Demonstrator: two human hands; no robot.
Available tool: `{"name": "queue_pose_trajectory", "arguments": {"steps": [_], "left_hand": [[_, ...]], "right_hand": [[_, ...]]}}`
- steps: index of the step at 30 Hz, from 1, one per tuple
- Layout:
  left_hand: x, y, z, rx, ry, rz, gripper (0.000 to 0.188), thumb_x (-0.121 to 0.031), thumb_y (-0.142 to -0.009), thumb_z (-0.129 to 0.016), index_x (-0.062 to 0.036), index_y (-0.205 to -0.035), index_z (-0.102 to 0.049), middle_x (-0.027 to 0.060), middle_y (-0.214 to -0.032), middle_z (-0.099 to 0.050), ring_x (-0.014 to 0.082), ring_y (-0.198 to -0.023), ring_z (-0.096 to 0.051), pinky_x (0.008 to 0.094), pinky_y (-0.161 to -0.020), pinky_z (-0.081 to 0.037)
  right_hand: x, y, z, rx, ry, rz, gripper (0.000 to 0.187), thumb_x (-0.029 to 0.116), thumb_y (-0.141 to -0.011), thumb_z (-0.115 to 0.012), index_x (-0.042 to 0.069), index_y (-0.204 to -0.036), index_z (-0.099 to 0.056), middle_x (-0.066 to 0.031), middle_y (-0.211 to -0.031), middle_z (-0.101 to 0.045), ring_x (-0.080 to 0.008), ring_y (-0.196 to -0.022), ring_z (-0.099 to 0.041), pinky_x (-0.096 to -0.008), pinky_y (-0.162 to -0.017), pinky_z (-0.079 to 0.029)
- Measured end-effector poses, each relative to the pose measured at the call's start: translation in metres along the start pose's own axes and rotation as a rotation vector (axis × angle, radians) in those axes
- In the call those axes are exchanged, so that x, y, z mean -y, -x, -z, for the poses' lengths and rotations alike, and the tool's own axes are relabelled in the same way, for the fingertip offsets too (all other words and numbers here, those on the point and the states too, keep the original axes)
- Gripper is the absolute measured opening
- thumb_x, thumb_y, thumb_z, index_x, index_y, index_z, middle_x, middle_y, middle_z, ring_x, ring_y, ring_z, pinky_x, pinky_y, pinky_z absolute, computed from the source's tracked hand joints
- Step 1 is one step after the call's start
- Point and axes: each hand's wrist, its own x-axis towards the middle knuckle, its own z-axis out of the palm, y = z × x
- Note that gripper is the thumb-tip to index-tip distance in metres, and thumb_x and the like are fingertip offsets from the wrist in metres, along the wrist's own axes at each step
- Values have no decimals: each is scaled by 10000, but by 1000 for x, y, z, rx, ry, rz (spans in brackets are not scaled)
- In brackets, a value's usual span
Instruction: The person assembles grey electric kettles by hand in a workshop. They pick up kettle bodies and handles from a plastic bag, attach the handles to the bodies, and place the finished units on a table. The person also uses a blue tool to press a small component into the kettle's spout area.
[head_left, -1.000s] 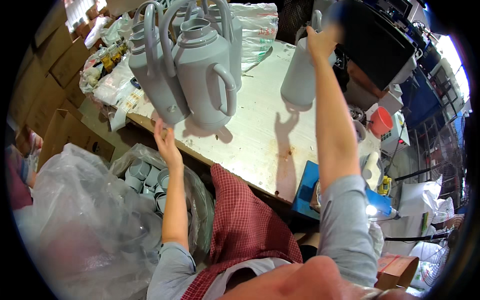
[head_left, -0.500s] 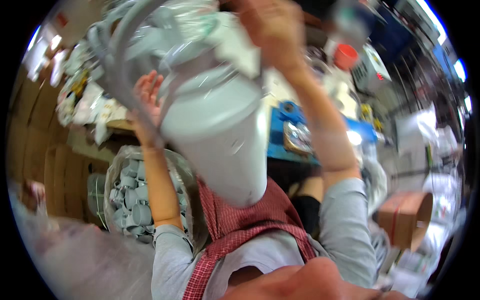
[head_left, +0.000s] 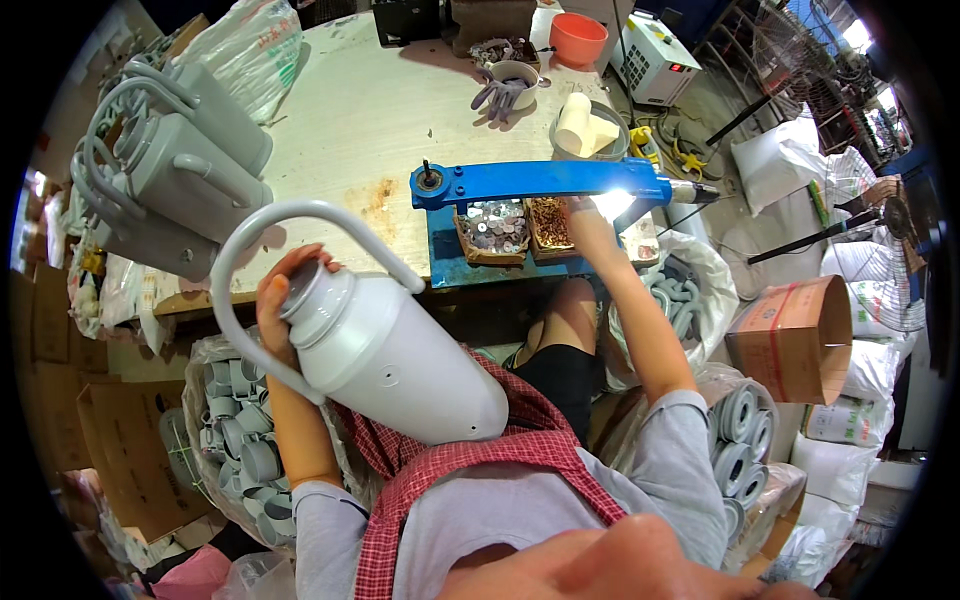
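Note:
A grey plastic jug body (head_left: 400,350) with a big curved handle (head_left: 232,270) lies tilted across my lap, its neck up and left and its base against the red checked apron (head_left: 480,450). My left hand (head_left: 280,300) grips it at the open neck, fingers curled over the rim. My right hand (head_left: 588,222) reaches to a small box of brass-coloured rivets (head_left: 551,222) under the blue machine arm (head_left: 540,183); its fingers are mostly hidden. Beside that box is another one of small metal washers (head_left: 494,228).
Several grey jugs (head_left: 190,160) stand at the table's left. On the table (head_left: 350,110) are a cup with a glove (head_left: 508,90) and an orange bowl (head_left: 578,40). Bags of grey parts (head_left: 240,430) and handles (head_left: 680,290) flank my legs. A cardboard box (head_left: 795,335) stands right.
The jug has come down and toward me from its raised, blurred position. My right hand has left the jug's upper end and moved down to the rivet box.

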Motion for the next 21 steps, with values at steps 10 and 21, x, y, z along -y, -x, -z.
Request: {"name": "queue_pose_trajectory", "arguments": {"steps": [10,21], "left_hand": [[3,-12,-11,142,-41,-23,636,-480,-877,-507,95,-1133,-593,167,-1012,-607,255,-955,-596,334,-821,-473],[6,13,65,-24,-178,-186,796,-549,-652,-769,71,-1122,-601,180,-1171,-536,286,-1011,-612,391,-881,-493]], "right_hand": [[13,-32,-18,-117,148,-36,278,182,-847,-621,47,-1091,-605,-187,-1063,-605,-368,-1017,-576,-470,-824,-477],[97,39,75,-154,-487,-42,101,53,-853,-616,21,-949,-630,-151,-901,-662,-319,-772,-635,-366,-694,-504]]}}
